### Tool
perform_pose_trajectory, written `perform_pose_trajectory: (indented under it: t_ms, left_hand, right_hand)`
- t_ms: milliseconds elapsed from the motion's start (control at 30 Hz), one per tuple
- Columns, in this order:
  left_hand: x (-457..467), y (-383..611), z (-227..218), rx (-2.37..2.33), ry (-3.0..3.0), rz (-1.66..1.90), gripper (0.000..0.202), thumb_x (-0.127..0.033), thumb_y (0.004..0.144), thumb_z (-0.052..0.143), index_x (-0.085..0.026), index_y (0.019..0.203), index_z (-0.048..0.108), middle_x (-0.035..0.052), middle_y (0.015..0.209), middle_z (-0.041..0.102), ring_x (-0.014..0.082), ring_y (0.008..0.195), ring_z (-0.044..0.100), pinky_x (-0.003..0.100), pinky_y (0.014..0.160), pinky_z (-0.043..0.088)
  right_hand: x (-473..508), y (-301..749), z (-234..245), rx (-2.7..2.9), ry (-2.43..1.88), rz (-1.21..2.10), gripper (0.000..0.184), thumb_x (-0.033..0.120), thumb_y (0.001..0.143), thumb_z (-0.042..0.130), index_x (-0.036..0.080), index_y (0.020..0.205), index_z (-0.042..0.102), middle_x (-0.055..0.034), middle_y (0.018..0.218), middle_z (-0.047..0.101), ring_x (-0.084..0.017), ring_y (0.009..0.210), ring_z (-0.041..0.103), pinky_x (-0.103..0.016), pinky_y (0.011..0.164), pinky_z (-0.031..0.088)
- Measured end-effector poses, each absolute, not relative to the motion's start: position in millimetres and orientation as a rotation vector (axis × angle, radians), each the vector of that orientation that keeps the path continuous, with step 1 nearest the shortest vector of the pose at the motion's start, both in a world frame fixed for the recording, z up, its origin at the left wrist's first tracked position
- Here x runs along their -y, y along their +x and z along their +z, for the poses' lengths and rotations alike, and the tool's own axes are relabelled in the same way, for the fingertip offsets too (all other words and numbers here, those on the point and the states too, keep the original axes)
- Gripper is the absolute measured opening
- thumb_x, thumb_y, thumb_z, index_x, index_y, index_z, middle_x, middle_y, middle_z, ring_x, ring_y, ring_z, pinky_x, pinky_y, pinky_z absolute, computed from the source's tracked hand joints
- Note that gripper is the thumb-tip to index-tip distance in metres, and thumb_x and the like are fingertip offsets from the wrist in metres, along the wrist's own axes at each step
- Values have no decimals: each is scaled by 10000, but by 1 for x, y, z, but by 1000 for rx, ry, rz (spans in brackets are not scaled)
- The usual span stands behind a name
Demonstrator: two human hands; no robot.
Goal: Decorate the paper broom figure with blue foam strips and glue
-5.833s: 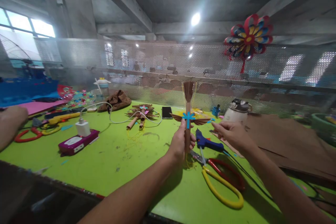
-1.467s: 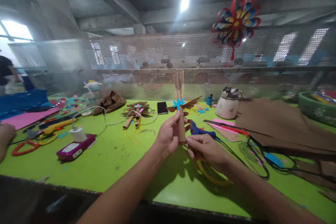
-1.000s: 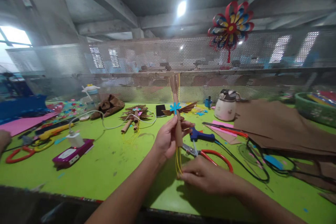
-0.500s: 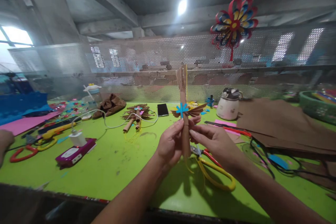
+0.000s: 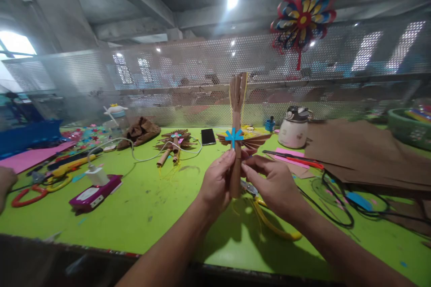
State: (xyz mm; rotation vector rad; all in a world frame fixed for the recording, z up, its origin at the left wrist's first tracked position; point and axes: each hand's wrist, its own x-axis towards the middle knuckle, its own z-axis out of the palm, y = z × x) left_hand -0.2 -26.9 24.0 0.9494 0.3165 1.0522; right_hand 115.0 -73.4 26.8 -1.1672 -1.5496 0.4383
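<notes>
An upright brown paper roll [image 5: 236, 143] with a fringed top, brown paper wings and a small blue paper flower [image 5: 234, 135] is held above the green table [image 5: 141, 206]. My left hand [image 5: 215, 184] is wrapped round its lower part. My right hand [image 5: 271, 184] grips the same roll from the right, fingers closed against it. Yellow strings hang from the roll's bottom end.
Yellow-handled scissors [image 5: 272, 226] lie under my hands. Finished brown paper figures [image 5: 174, 142], a phone [image 5: 208, 136], a charger on a purple box [image 5: 96, 184], a white jug [image 5: 295, 127], brown paper sheets [image 5: 363, 152] and black cables [image 5: 333, 206] lie around. Another person's hand [image 5: 5, 184] is at the far left.
My right hand came up from the table, where it pulled the yellow strings, and now grips the roll beside my left hand. The roll stays upright.
</notes>
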Motion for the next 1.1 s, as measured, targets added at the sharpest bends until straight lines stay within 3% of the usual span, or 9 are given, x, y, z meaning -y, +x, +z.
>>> perform_pose_trajectory:
  t_ms: [233,400,533,633,733,867,1100]
  left_hand:
    - [30,4,24,-298,954,1031,277,-277,864,456,-104,943,658,135,1087,641,218,988,597,317,856,447]
    - [31,3,24,-347,951,1069,259,-309,861,466,-124,882,646,121,1105,633,199,867,623,280,681,482]
    - [31,1,27,-354,936,1071,256,-336,848,486,-134,838,643,111,1079,642,193,803,627,293,647,482]
    - [29,0,26,-363,922,1096,252,-323,844,496,-122,858,649,120,1083,641,201,863,621,307,723,478]
    - [28,1,25,-366,898,1111,256,-303,843,499,-105,876,657,127,1089,640,210,960,602,310,836,446]
    - [30,3,25,-342,890,1055,286,-302,852,485,-89,927,662,138,1098,636,217,1005,590,306,880,426]
    - [31,3,24,-313,905,1039,264,-303,854,482,-118,869,670,112,1076,647,226,1005,590,345,897,432]
  right_hand:
    - [66,114,18,1391,-1076,703,174,282,790,548,145,781,655,-38,710,631,-153,666,561,-281,633,455]
    - [65,112,22,1227,-988,945,184,320,731,609,142,685,605,7,596,577,-94,529,486,-233,526,418]
    - [66,113,19,1228,-979,958,205,325,759,594,149,653,592,19,555,551,-99,521,502,-235,522,428]
    - [67,114,15,1333,-1008,709,145,262,817,543,158,821,644,-32,738,635,-150,698,588,-288,655,478]
    - [70,113,15,1511,-994,268,156,146,828,520,162,913,650,-66,880,639,-171,843,580,-320,773,465]
    - [73,111,16,1622,-944,-16,187,79,836,494,139,921,650,-83,884,635,-173,875,558,-323,796,465]
    - [73,110,14,1638,-967,-129,152,66,833,490,106,836,636,-94,813,621,-189,827,548,-347,765,466]
